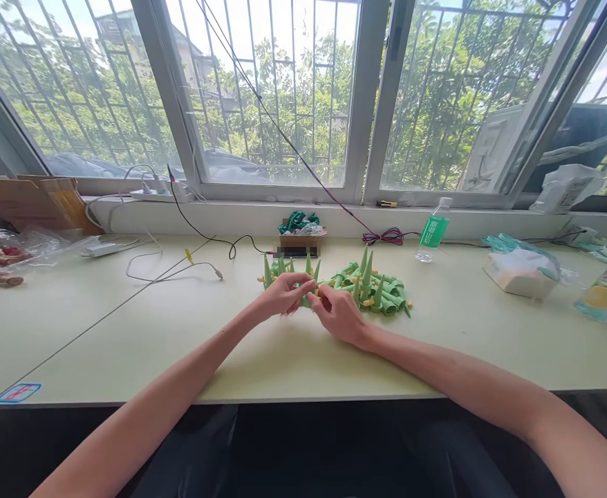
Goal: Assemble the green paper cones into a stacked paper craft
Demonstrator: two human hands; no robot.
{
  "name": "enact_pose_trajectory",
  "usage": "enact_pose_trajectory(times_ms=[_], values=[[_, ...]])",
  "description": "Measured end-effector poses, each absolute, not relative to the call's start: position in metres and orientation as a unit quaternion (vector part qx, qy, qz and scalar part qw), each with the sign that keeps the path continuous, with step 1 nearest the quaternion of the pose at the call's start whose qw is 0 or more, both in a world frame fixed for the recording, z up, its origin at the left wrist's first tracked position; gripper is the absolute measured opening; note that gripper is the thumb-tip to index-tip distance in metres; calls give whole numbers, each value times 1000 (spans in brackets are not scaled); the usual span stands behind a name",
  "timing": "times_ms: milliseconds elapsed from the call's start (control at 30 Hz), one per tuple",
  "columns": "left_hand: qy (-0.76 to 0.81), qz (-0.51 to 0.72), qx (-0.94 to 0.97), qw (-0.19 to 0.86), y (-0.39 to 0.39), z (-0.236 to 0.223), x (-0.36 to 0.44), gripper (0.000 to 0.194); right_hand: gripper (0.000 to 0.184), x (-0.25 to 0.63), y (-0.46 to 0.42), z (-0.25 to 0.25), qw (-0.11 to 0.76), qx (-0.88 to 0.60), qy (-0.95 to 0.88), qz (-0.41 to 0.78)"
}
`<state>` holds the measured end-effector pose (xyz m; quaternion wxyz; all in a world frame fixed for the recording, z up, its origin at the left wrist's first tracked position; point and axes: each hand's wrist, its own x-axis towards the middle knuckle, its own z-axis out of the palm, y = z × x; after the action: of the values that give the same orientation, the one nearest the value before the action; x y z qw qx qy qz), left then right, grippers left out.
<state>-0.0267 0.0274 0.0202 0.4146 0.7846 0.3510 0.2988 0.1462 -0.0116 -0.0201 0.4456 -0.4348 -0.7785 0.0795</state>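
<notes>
My left hand (287, 293) and my right hand (341, 315) meet above the table, fingertips almost touching. Both have thumb and fingers pinched together. A bit of green and orange shows between them, but what they hold is mostly hidden. Behind the left hand, several pointed green cones (267, 271) stand upright with small orange bits around them. To the right of the right hand lies a pile of green tube-like pieces (394, 294), some with flared ends. A few more green cones (366, 273) stand upright at that pile, with orange bits among them.
Behind the cones stands a small cardboard box (298, 245) with dark green material on top. A bottle with a green label (433, 232) is at the back right, near a coiled cable (389, 236). A white cable (179, 277) lies left; a clear jug (601, 294) stands far right.
</notes>
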Motion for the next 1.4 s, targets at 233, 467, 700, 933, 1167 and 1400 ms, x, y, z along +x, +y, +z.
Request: enact_pose_trajectory(times_ms=[233,467,700,933,1167,1400], values=[[354,268,807,389,31,24,-35,32,34,151,-10,-17,463,-449,-761,70],[333,231,844,351,34,24,-40,27,27,150,-9,-19,446,-455,-769,54],[337,245,855,309,37,26,-46,16,16,150,-8,-19,391,-472,-789,50],[337,231,868,284,39,23,-44,16,16,150,-13,-16,312,-527,-790,20],[340,230,876,254,39,22,-44,15,22,149,-14,-12,253,-559,-789,11],[333,241,878,244,39,24,-45,14,24,150,-13,-17,220,-558,-800,23]])
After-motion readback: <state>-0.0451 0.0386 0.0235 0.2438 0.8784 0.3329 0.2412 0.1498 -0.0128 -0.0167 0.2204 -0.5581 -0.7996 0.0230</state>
